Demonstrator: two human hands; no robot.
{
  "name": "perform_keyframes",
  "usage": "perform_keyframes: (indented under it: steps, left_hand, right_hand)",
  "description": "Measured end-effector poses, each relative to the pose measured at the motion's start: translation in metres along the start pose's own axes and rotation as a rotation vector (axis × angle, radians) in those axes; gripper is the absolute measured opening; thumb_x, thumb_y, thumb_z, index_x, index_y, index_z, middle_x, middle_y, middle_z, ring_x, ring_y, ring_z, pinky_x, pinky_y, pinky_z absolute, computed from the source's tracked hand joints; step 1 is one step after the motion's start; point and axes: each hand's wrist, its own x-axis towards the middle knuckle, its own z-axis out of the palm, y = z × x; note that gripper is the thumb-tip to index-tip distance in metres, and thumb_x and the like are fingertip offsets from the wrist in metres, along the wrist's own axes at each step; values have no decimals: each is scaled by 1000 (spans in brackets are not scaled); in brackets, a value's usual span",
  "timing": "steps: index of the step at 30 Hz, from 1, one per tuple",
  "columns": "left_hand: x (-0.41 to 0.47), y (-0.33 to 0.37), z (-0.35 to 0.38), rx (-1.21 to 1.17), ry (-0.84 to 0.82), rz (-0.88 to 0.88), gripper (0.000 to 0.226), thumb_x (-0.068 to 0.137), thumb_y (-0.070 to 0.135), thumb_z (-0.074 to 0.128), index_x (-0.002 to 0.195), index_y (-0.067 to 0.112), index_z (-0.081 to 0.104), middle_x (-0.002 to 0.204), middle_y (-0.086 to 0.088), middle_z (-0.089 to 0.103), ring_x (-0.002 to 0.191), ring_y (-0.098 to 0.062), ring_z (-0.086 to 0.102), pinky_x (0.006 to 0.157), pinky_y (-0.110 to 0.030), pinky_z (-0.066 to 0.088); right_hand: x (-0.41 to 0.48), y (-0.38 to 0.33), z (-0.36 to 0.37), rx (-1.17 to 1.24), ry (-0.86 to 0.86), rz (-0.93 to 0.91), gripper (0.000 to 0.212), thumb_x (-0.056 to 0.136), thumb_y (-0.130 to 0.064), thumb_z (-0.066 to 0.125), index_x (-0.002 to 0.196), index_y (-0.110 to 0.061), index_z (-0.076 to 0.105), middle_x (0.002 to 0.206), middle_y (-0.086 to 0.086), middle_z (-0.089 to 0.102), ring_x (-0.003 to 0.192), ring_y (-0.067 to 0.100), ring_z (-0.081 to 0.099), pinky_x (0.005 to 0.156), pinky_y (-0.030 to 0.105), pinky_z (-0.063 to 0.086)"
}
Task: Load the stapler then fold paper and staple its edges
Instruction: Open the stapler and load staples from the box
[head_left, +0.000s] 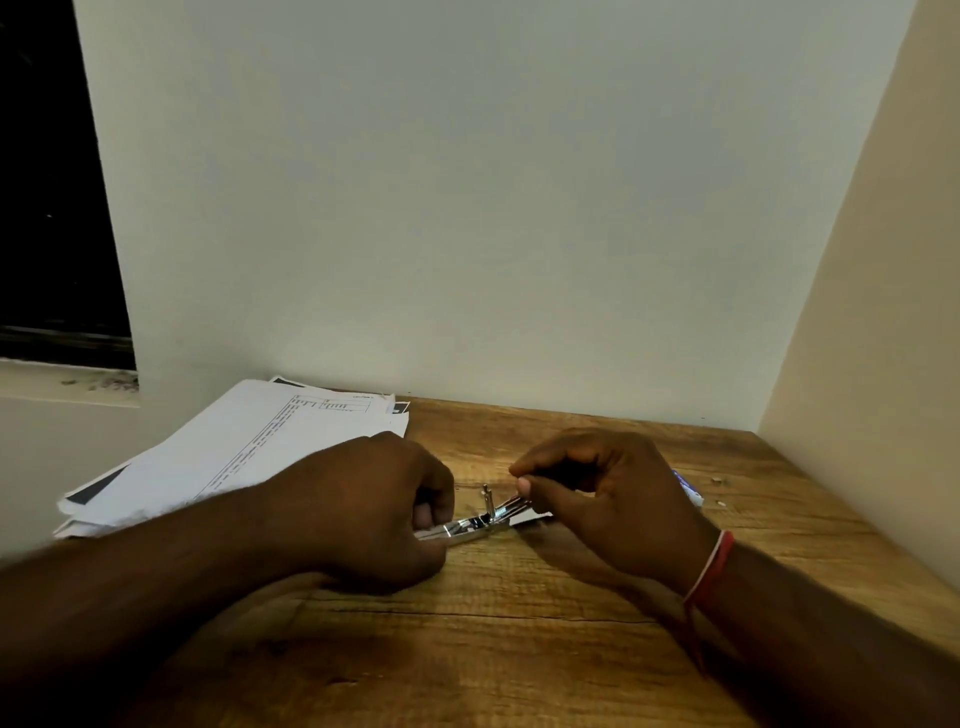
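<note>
A small metal stapler (475, 526) lies opened out on the wooden table (519, 649), between my two hands. My left hand (384, 504) is closed around its left end and pins it to the table. My right hand (608, 493) pinches a thin strip of staples (511, 506) between thumb and forefinger, its tip at the stapler's open channel. A stack of printed white paper (249, 452) rests at the back left, behind my left forearm, untouched.
A small blue and white box (688, 488) peeks out behind my right hand. Two tiny bits (719, 482) lie on the wood beyond it. Walls close the table at the back and right; a dark window is at far left.
</note>
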Motion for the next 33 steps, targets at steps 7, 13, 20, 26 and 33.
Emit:
perform_keyframes:
  steps: [7,13,20,26,33]
  left_hand:
    - [9,-6,18,-78,165,-7,21,92,48,78,112,43,80,99,26,75,94,5,70,88,-27,63]
    - [14,-12,26,-110,240,-5,30,97,44,82,126,43,74,106,25,77,101,5,69,92,-21,58]
    - [19,-18,30,-132,248,-18,37,101,31,78,136,41,71,114,22,79,108,1,70,96,-22,56]
    - [19,-19,31,-122,248,-23,42,101,37,79,140,45,67,118,24,80,113,0,71,106,-31,57]
    - [18,-18,30,-103,268,-12,44,101,36,79,142,45,66,117,26,80,113,-1,71,104,-28,55]
  right_hand:
    - [-3,-6,-9,-30,-270,77,13,86,-21,93,96,-28,90,95,-11,86,92,10,80,85,39,67]
    - [-7,-9,-2,-137,-315,111,10,86,-35,91,96,-37,89,93,-17,84,90,10,76,75,27,63]
    - [-5,-10,-4,-276,-324,75,11,86,-39,90,95,-44,87,96,-37,75,97,-7,68,69,11,53]
    - [-4,-6,-3,-297,-322,53,10,88,-42,88,97,-44,86,100,-32,75,97,-3,69,72,17,57]
    - [-3,-4,-6,-232,-301,11,11,88,-38,89,99,-39,88,97,-23,81,95,1,73,75,16,56]
